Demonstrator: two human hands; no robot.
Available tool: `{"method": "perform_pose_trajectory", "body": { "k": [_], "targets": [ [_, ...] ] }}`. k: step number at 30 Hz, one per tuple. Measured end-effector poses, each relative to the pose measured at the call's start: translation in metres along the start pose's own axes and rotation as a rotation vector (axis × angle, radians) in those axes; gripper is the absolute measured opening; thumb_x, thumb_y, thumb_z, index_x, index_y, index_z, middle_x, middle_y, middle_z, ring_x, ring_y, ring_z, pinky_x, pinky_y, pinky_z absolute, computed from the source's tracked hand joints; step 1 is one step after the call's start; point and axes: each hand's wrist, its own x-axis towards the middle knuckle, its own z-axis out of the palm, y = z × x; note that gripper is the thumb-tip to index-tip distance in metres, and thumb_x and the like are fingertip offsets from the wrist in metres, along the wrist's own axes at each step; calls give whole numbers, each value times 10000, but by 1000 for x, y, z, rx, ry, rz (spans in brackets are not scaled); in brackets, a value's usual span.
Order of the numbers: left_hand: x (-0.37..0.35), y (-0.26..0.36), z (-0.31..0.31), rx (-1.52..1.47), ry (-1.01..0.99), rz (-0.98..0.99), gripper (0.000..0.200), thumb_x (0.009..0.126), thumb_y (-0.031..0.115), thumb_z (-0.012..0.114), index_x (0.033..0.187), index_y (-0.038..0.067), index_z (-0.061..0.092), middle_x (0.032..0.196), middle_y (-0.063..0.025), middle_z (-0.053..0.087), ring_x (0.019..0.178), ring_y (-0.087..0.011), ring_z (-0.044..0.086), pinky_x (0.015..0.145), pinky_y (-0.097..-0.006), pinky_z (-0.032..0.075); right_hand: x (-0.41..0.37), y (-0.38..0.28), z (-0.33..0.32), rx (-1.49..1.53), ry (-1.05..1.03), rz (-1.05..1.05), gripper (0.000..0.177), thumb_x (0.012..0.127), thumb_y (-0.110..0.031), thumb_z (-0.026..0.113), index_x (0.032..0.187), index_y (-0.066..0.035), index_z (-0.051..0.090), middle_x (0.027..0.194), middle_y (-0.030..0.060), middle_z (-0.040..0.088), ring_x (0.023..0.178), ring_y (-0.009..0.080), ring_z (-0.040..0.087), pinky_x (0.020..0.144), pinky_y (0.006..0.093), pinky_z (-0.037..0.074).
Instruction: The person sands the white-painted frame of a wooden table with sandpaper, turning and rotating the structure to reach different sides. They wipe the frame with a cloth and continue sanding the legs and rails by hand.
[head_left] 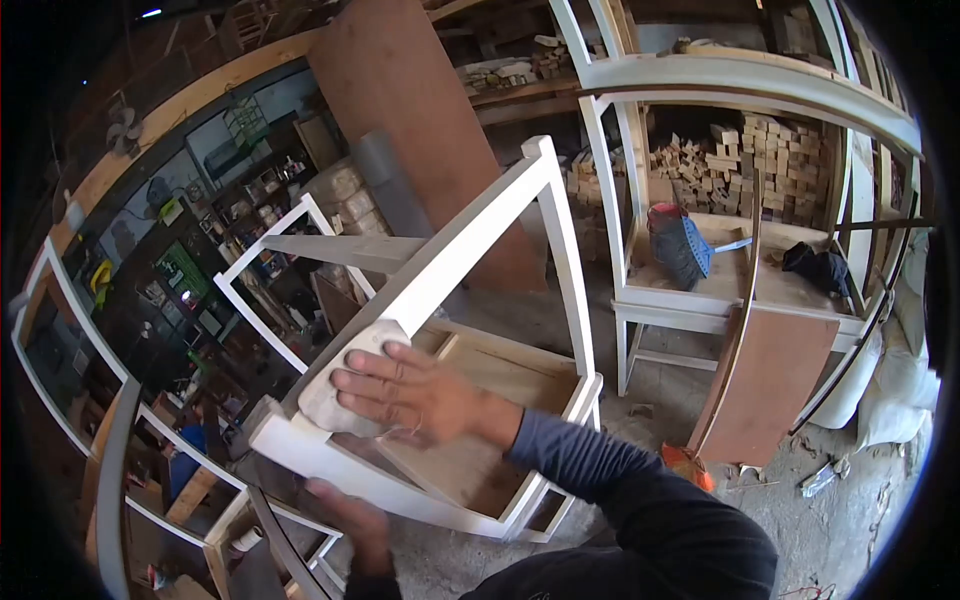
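Note:
My right hand lies over a pale, off-white folded cloth or pad, its fingers pressing it onto the top rail near the front corner of a white wooden frame. The frame is tilted in this view, with upright legs and a shallow tray-like panel inside it. Below that corner, my left hand is beside the white lower rail, with a finger stretched toward it. Nothing shows in the left hand, though part of it is dark and blurred.
More white frames stand at the left and right. A blue broom and dark cloth rest on the right one. A brown board leans there. Stacked wood blocks and white sacks lie beyond.

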Motion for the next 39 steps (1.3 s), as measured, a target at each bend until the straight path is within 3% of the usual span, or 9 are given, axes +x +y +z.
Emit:
{"method": "perform_pose_trajectory", "body": {
  "k": [4, 6, 7, 9, 14, 23, 29, 34, 39],
  "targets": [
    [-90, -90, -12, 309, 247, -102, 735, 1035, 522, 439, 1447, -68, 289, 1277, -263, 540, 1208, -346, 554, 986, -455, 505, -45, 121, -78, -309, 294, 243, 620, 999, -252, 506, 1533, 29, 362, 1592, 196, 382, 1514, 304, 306, 1236, 484, 198],
    [-150, -146, -26, 614, 373, -21, 817, 1017, 415, 502, 1542, -82, 120, 1332, -303, 507, 1229, -412, 528, 1029, -499, 468, -56, 170, -114, 356, 500, 1107, 567, 1076, -345, 425, 1445, 85, 448, 1447, 232, 519, 1370, 319, 470, 1154, 384, 330],
    [-177, -149, -8, 620, 384, -141, 813, 972, 348, 597, 1520, -85, 182, 1356, -296, 494, 1244, -414, 519, 1034, -504, 463, -57, 192, -107, 222, 808, 816, 595, 1073, -364, 464, 1462, 84, 423, 1403, 221, 547, 1320, 266, 505, 1102, 360, 382],
    [-219, -148, 4, 622, 352, -368, 814, 895, 250, 729, 1479, -89, 272, 1367, -285, 494, 1252, -405, 519, 1036, -504, 459, -39, 175, -80, -72, 641, 704, 568, 1076, -271, 398, 1563, 5, 303, 1608, 221, 331, 1517, 316, 277, 1250, 453, 111],
    [-263, -175, 2, 831, 156, -694, 781, 822, 192, 810, 1399, -85, 363, 1263, -277, 572, 1172, -397, 583, 1014, -481, 472, -3, 11, -31, -94, -8, -115, 672, 940, -251, 515, 1564, -62, 352, 1631, 161, 333, 1538, 280, 262, 1254, 520, 121],
    [-106, -64, 72, 1103, 658, -103, 702, 918, 262, 735, 1385, -116, 373, 1211, -302, 556, 1116, -437, 580, 1001, -490, 453, -36, 150, -70, 141, 840, 598, 619, 1025, -155, 448, 1547, 102, 239, 1590, 336, 281, 1528, 381, 231, 1252, 461, 79],
    [-52, -27, 90, 1259, 606, 150, 632, 973, 204, 663, 1428, -97, 345, 1285, -298, 496, 1149, -417, 565, 986, -494, 464, -56, 104, -47, -231, 10, 56, 669, 983, -336, 361, 1583, -47, 299, 1657, 182, 261, 1548, 326, 218, 1218, 635, 16],
    [-118, -103, 60, 1372, 738, -163, 794, 949, 265, 649, 1462, -153, 208, 1378, -389, 398, 1238, -487, 494, 1016, -547, 440, -65, 237, -122, 45, 767, 713, 451, 1051, -121, 441, 1458, 74, 456, 1521, 173, 475, 1434, 246, 404, 1204, 373, 272],
    [-196, -142, 71, 1194, 734, -452, 804, 907, 236, 708, 1409, -177, 235, 1237, -382, 500, 1162, -516, 528, 993, -554, 442, -17, 115, -45, 265, 751, 382, 563, 1052, -175, 417, 1532, 98, 305, 1630, 244, 273, 1531, 335, 224, 1243, 465, 84]
  ]
}}
